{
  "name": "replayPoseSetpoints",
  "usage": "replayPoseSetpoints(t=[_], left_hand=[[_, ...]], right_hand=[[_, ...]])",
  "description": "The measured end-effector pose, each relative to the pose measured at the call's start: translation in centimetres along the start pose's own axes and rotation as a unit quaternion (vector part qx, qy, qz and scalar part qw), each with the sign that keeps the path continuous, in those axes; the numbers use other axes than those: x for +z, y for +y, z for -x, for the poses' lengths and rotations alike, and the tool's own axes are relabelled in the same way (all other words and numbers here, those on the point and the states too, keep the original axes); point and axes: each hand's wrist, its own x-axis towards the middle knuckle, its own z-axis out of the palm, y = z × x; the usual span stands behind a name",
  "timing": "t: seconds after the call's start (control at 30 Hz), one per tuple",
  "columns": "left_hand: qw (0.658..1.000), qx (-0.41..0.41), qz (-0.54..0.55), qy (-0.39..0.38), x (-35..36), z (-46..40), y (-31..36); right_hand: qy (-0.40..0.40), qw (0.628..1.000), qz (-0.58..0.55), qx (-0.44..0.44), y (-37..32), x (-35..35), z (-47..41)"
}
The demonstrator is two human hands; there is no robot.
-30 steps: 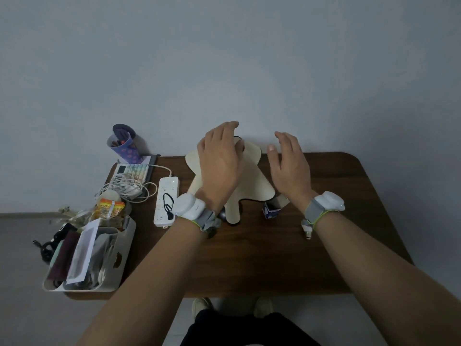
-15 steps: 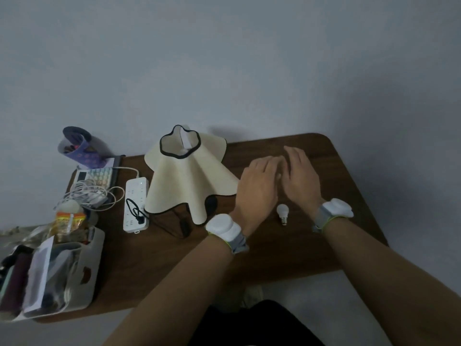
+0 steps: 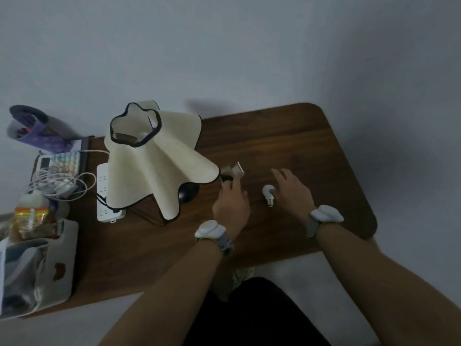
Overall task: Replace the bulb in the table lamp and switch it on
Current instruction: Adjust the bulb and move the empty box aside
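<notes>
The table lamp stands left of centre on the brown table [image 3: 311, 146], with a cream wavy shade [image 3: 154, 161] and a black base [image 3: 188, 193]. Nothing of the socket inside the shade can be seen. A small open cardboard bulb box [image 3: 233, 171] sits just right of the shade's edge. My left hand [image 3: 232, 202] grips the box's near end with its fingertips. A white bulb [image 3: 269, 194] lies on the table, its screw cap toward me. My right hand [image 3: 291, 191] rests flat beside the bulb, fingers apart and thumb against it.
A white power strip [image 3: 103, 188] with a black plug lies left of the lamp. Behind it are a keyboard [image 3: 62, 161], tangled white cables [image 3: 57, 182] and a purple pen holder [image 3: 32, 131]. A white basket [image 3: 58, 265] and a bottle [image 3: 31, 211] fill the near left corner.
My hands have moved apart. The left one now grips the box beside the shade, and the right one has settled next to the bulb. The view has tilted down and to the right.
</notes>
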Motion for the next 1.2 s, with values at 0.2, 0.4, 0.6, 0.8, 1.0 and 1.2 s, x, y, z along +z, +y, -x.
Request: replayPoseSetpoints(t=[0.2, 0.4, 0.6, 0.8, 1.0, 1.2], left_hand=[[0.996, -0.093, 0.001, 0.001, 0.7, -2.3, -1.1], [0.993, -0.114, 0.016, -0.028, 1.2, -4.7, -2.3], [0.992, -0.111, 0.024, -0.048, 1.4, -5.7, -2.4], [0.985, -0.108, 0.107, -0.076, 1.2, -5.9, -2.5], [0.984, -0.094, 0.134, -0.066, 1.3, -5.9, -2.3], [0.988, -0.086, 0.107, -0.074, 0.9, -6.0, -0.7]], right_hand=[[-0.102, 0.994, 0.041, 0.021, 0.8, 1.1, -1.8], [-0.158, 0.986, 0.048, 0.010, 0.3, 2.0, -3.8], [-0.197, 0.979, 0.050, -0.010, 0.0, 3.1, -4.4], [-0.165, 0.985, 0.052, -0.006, -0.7, 2.6, -4.6], [0.037, 0.993, -0.109, -0.021, -2.3, -1.3, -5.7], [0.158, 0.964, -0.166, -0.138, -4.7, -3.3, -5.9]])
